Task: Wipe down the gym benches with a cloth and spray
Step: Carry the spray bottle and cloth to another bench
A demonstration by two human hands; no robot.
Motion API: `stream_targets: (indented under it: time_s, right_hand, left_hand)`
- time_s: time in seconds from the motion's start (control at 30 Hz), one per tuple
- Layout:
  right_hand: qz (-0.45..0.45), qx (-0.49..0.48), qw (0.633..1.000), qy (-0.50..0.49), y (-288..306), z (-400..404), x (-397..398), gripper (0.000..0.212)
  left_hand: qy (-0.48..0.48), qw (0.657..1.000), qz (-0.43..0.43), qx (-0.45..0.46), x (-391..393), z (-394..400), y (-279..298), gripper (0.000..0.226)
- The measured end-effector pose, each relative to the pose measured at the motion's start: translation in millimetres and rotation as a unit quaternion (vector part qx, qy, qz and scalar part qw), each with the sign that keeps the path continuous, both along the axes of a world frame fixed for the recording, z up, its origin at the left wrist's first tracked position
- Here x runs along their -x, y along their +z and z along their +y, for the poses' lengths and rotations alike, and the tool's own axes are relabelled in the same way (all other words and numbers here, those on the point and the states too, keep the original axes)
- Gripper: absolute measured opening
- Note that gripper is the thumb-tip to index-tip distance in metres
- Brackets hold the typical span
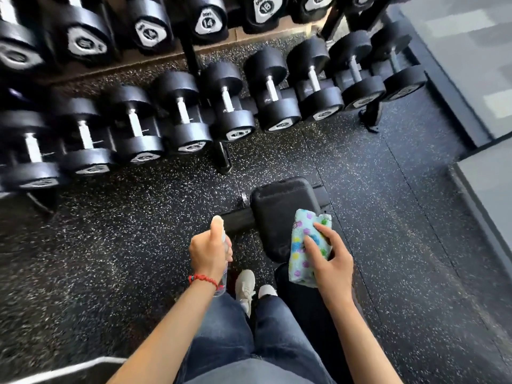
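While left fingers (pixel 221 246) wrap the spray bottle (pixel 221 281), right fingers (pixel 313 245) clutch the cloth (pixel 302 245).

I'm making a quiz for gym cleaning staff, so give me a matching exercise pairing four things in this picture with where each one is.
Things:
1. clear plastic spray bottle
2. pale blue cloth with coloured dots
3. red beaded bracelet
4. black round dumbbells

Places:
A. on the left wrist
B. on the rack ahead
C. held in the left hand
D. under the right hand, over the black padded bench

Pairs: 1-C, 2-D, 3-A, 4-B
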State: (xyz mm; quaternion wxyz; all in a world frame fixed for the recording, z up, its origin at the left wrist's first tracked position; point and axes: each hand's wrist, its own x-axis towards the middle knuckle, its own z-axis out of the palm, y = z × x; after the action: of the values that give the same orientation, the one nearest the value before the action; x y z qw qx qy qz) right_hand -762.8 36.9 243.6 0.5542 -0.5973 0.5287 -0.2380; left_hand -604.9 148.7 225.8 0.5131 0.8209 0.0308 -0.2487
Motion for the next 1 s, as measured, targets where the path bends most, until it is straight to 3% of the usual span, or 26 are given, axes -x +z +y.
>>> stream_targets:
  time_s: [0.23, 0.57, 1.0]
  right_hand:
    - [-0.037, -0.01, 0.991, 0.129, 13, 9, -30, 0.025]
    - [-0.051, 0.008, 0.952, 0.302, 17, 61, -89, 0.027]
    - [-0.053, 0.0, 0.892, 0.449, 30, 230, -236, 0.027]
  left_hand:
    - [0.114, 0.993, -0.013, 0.03, 1, 37, 17, 0.064]
    - [0.227, 0.972, -0.049, -0.021, -3, 122, 20, 0.076]
    - [0.355, 0.932, -0.074, -0.018, -106, 293, 27, 0.067]
